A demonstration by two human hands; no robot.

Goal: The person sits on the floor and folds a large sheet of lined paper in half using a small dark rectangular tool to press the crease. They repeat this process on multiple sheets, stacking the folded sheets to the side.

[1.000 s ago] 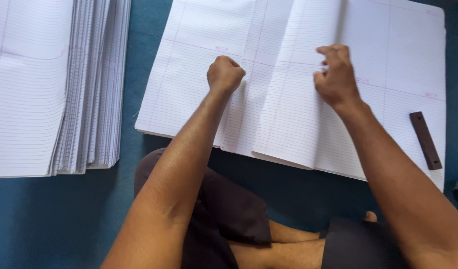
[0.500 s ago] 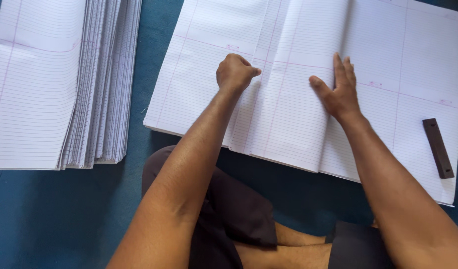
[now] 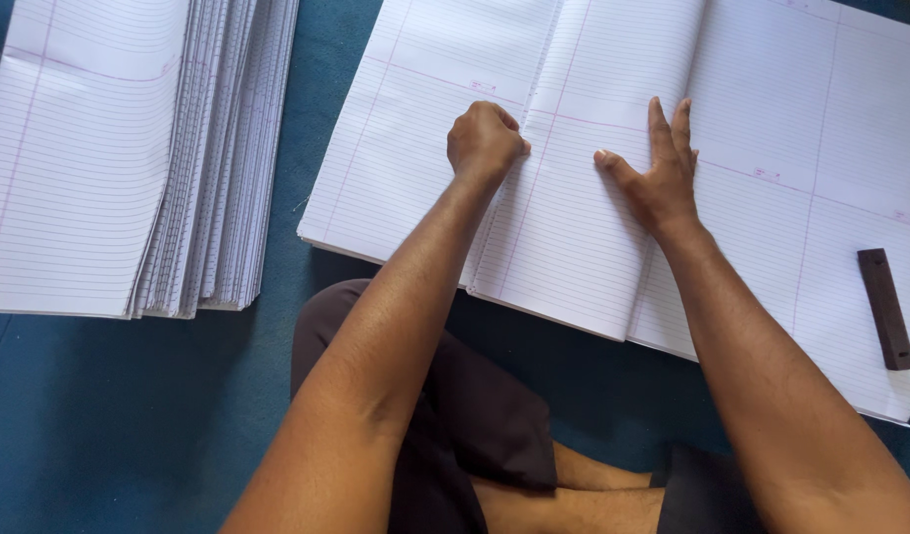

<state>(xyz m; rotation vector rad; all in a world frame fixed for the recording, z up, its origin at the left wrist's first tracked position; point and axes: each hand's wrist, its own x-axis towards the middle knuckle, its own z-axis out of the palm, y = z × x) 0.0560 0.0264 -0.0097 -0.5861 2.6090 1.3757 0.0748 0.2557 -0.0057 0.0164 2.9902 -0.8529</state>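
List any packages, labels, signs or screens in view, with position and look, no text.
No packages, signs or screens.
Printed marks: small reddish header marks along the pink line on the ruled sheets, white with grey lines, under both hands.
Stack of ruled sheets: left, white, fanned edges, with a similar small mark.
Dark brown bar: right, unlabelled.

blue floor (image 3: 119, 415) bears two ruled paper stacks (image 3: 99, 158) (image 3: 425, 119).
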